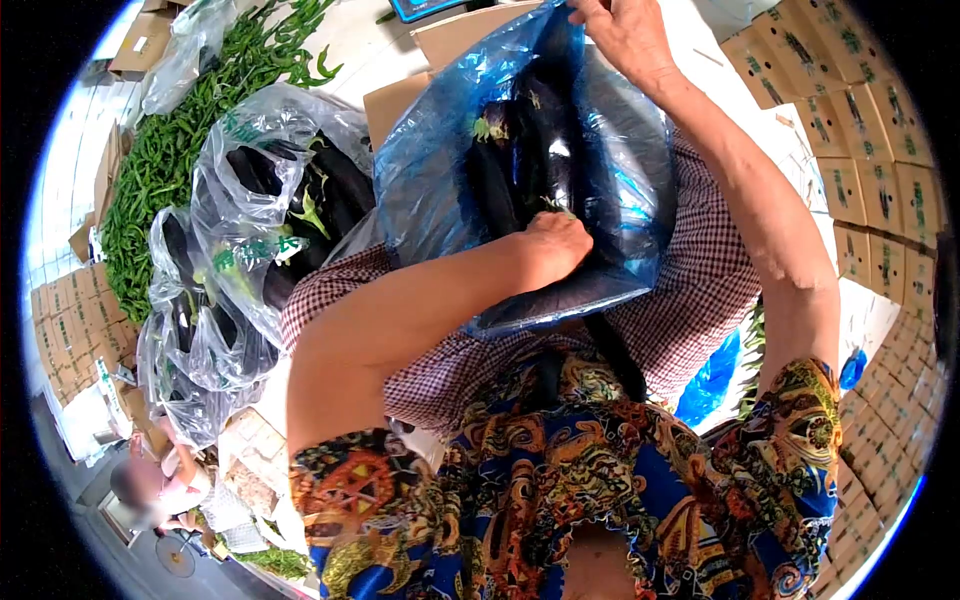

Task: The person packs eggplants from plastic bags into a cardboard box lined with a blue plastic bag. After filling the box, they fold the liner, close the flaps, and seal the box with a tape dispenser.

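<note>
A blue plastic bag (420, 190) lies spread over a cardboard box on my lap, with several dark eggplants (560, 150) inside. My left hand (560, 248) is closed around the stem end of an eggplant at the bag's near side. At the top, my right hand (625, 40) grips the bag's far edge, its fingertips partly cut off by the frame. Clear plastic bags (235, 190) of eggplants stand to the left of the blue bag.
Green peppers (150, 190) are heaped at the far left. Stacked cardboard boxes (860, 150) line the right side, with more boxes (75, 320) at the left. Another person (180, 480) is at the lower left. A blue plastic piece (710, 380) lies beside my right leg.
</note>
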A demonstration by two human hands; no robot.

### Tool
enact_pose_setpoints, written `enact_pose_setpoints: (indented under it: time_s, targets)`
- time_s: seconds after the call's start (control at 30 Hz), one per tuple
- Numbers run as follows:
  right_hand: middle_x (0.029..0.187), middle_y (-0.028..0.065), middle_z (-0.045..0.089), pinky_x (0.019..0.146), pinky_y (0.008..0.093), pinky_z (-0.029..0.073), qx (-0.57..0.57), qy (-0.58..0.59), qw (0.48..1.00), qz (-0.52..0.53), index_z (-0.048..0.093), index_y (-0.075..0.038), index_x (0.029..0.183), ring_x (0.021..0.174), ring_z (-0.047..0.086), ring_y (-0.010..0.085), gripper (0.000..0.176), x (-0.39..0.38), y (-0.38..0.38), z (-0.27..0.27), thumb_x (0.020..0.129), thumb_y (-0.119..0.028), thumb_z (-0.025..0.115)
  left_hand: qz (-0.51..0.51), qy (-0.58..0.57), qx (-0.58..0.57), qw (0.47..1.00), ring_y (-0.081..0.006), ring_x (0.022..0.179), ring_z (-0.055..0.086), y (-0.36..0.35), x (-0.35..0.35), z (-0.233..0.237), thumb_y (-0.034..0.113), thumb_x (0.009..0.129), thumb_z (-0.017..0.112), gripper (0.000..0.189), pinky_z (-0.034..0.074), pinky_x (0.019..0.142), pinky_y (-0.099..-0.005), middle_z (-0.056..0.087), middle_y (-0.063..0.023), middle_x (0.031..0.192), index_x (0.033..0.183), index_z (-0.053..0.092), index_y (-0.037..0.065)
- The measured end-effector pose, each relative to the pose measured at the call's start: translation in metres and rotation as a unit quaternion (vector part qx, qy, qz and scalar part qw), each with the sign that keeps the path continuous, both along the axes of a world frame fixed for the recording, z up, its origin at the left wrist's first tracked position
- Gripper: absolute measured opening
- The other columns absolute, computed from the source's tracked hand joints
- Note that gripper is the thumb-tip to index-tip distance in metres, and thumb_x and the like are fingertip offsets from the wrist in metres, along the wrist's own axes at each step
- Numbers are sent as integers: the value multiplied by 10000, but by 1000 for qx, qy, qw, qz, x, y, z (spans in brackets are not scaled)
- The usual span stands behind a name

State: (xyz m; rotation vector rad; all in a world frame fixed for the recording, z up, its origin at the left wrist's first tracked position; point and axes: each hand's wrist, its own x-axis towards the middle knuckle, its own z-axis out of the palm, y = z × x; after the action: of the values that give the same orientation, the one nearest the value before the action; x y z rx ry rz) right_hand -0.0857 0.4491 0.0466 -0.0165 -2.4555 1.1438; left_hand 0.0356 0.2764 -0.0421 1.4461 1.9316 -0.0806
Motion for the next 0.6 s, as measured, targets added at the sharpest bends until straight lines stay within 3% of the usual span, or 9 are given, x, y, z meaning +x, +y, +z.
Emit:
enact_pose_setpoints:
  time_s: [0.07, 0.1, 0.2, 0.3, 0.4, 0.43, 0.47, 0.53, 0.6]
  targets:
    - [995, 211, 631, 706, 369, 520, 0, 101, 995, 9, 550, 4, 1111, 846, 648, 293, 269, 11, -17, 11, 879, -131, 557, 25, -43, 35, 998, -330, 897, 670, -16, -8, 11, 157, 836, 586, 210, 550, 744, -447, 672, -154, 944, 999, 689, 74]
    - [1154, 194, 583, 776, 366, 536, 14, 31, 999, 19, 498, -23, 1218, 985, 619, 279, 380, 16, -18, 17, 871, -114, 624, 31, -58, 42, 997, -338, 896, 662, -23, -21, 27, 160, 837, 584, 212, 544, 756, -453, 664, -164, 927, 1008, 676, 75]
    - [774, 172, 630, 653, 433, 508, 79, 128, 987, 60, 610, -79, 949, 702, 634, 332, 138, 24, -22, 13, 866, -189, 610, 116, -20, 87, 989, -362, 902, 631, -55, -71, 62, 142, 831, 594, 248, 525, 775, -471, 624, -183, 934, 1072, 615, 84]
    - [781, 133, 656, 700, 397, 515, 97, -65, 970, 215, 626, -52, 914, 740, 648, 314, 122, 37, -27, 6, 875, -168, 634, 196, 178, 142, 954, -360, 977, 607, -109, -122, 59, 145, 809, 650, 332, 521, 799, -457, 594, -182, 1044, 1127, 582, 81]
    - [823, 149, 678, 742, 396, 522, 140, -344, 863, 343, 644, -50, 948, 777, 665, 307, 141, 49, -40, -2, 875, -169, 663, 295, 295, 151, 896, -356, 998, 603, -145, -142, 77, 175, 817, 673, 392, 512, 835, -455, 569, -175, 1121, 1180, 565, 73]
    - [877, 167, 688, 771, 403, 523, 195, -385, 827, 359, 645, -47, 1012, 811, 668, 321, 199, 46, -46, -15, 875, -188, 674, 328, 274, 176, 887, -334, 953, 625, -159, -150, 69, 186, 828, 671, 441, 511, 830, -440, 552, -166, 1153, 1238, 546, 80]
    - [926, 187, 686, 814, 425, 512, 176, -356, 851, 344, 638, -24, 1040, 900, 655, 357, 264, 48, -52, -27, 880, -233, 666, 364, 267, 207, 868, -328, 934, 630, -169, -153, 59, 189, 834, 665, 441, 510, 828, -432, 554, -165, 1149, 1245, 545, 81]
    - [990, 239, 668, 810, 421, 504, 153, -321, 877, 323, 617, 28, 1107, 935, 645, 379, 316, 43, -63, -43, 891, -202, 639, 435, 249, 269, 822, -315, 897, 639, -178, -153, 54, 196, 847, 652, 442, 508, 823, -416, 558, -161, 1142, 1260, 542, 83]
    - [1062, 260, 645, 850, 430, 491, 188, -381, 865, 267, 587, 34, 1156, 993, 620, 407, 394, 23, -74, -55, 898, -260, 629, 456, 187, 308, 814, -277, 866, 664, -185, -143, 58, 192, 866, 624, 346, 515, 807, -379, 646, -154, 1059, 1186, 603, 62]
